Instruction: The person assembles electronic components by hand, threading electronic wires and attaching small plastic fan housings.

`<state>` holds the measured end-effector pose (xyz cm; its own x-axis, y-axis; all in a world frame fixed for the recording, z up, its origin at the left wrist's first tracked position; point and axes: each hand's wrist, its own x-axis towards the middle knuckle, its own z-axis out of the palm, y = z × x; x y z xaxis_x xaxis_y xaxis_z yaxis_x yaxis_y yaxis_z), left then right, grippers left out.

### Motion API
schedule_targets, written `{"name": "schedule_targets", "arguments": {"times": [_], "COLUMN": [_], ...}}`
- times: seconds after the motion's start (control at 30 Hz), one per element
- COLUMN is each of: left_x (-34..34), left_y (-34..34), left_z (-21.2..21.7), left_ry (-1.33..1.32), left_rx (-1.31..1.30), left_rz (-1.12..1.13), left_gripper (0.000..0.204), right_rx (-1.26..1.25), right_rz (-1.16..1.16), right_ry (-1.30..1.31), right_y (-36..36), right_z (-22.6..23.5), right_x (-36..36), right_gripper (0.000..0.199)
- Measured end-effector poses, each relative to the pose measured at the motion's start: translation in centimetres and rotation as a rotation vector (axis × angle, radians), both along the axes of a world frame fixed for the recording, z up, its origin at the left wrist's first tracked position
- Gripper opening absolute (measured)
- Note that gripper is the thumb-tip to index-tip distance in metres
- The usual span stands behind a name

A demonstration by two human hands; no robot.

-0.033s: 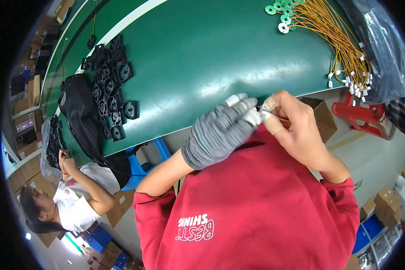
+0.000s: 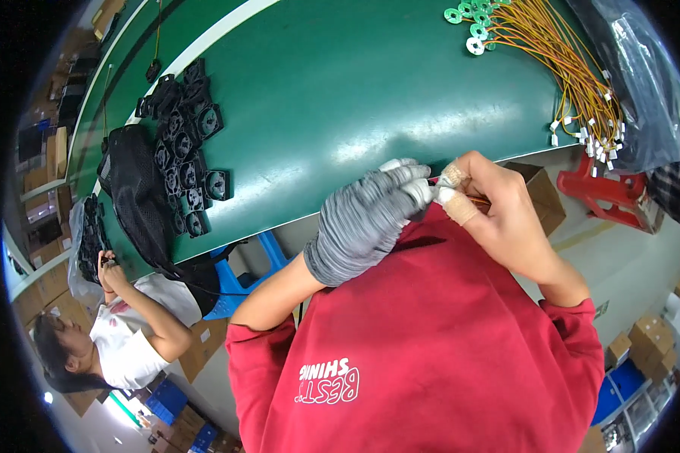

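Observation:
My left hand (image 2: 363,223), in a grey striped glove with white fingertips, is closed just off the table's front edge. A small dark edge shows under its fingers; most of what it holds is hidden. Against its fingertips, my right hand (image 2: 499,211) pinches with thumb and forefinger, both wrapped in tan tape. Orange-brown wires (image 2: 478,201) run through the curl of the right hand, and their ends are covered by the fingers. Both hands meet over the front of my red top.
Black fan frames (image 2: 185,143) lie in a cluster on the green table (image 2: 317,98). A black mesh chair back (image 2: 132,196) stands left of them. Orange wire leads (image 2: 544,53) with green round boards and white plugs lie at far right beside a plastic bag (image 2: 642,90). A co-worker (image 2: 143,325) sits left.
My left hand has shifted and turned slightly, and a dark edge now shows below its fingers. My right hand stays almost in place.

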<state>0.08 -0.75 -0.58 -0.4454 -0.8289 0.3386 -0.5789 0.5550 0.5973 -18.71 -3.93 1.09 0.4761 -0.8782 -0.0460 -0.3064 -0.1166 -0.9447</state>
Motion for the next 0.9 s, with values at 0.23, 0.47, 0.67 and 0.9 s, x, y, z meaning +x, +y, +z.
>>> {"name": "schedule_targets", "arguments": {"times": [0.23,0.47,0.67,0.9], "left_x": [1.4,1.3,1.7,1.1], "left_y": [0.9,0.5,0.2,0.5], "left_z": [-0.1,0.6,0.5,2.0], "left_ry": [0.983,1.162,1.102,0.48], "left_rx": [0.938,1.174,1.172,0.736], "left_rz": [0.023,0.012,0.009,0.07], "left_gripper": [0.029,0.034,0.029,0.025], "right_rx": [0.51,0.567,0.555,0.005], "right_rz": [0.274,0.283,0.295,0.33], "right_ry": [-0.124,-0.168,-0.166,0.025], "right_y": [-2.4,-2.5,-2.7,-2.9], "right_z": [1.6,1.5,1.5,1.7], "right_x": [-0.9,-0.5,-0.4,-0.4], "right_gripper": [0.012,0.013,0.012,0.016]}}
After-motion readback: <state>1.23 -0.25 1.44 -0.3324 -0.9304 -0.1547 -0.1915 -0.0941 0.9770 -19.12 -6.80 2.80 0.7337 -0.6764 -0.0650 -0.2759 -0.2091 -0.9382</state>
